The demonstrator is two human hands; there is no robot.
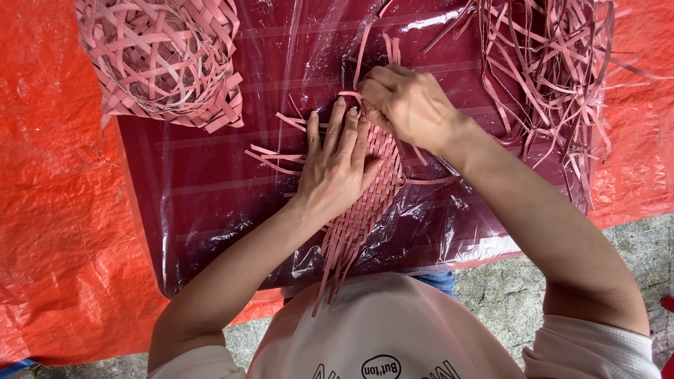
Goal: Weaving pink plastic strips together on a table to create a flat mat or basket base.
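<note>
A flat woven mat of pink strips [365,203] lies on a dark red board covered in clear plastic [210,189]. My left hand [337,165] presses flat on the weave, fingers spread and pointing away from me. My right hand [404,102] is just beyond it at the mat's far edge, its fingers pinched on a pink strip [351,95] that bends over the weave. Loose strip ends stick out of the mat to the left and toward me.
A finished pink woven basket [161,60] stands at the board's far left corner. A loose pile of pink strips [554,70] lies at the far right. An orange tarp [56,210] spreads under the board, with grey concrete ground [505,288] near me.
</note>
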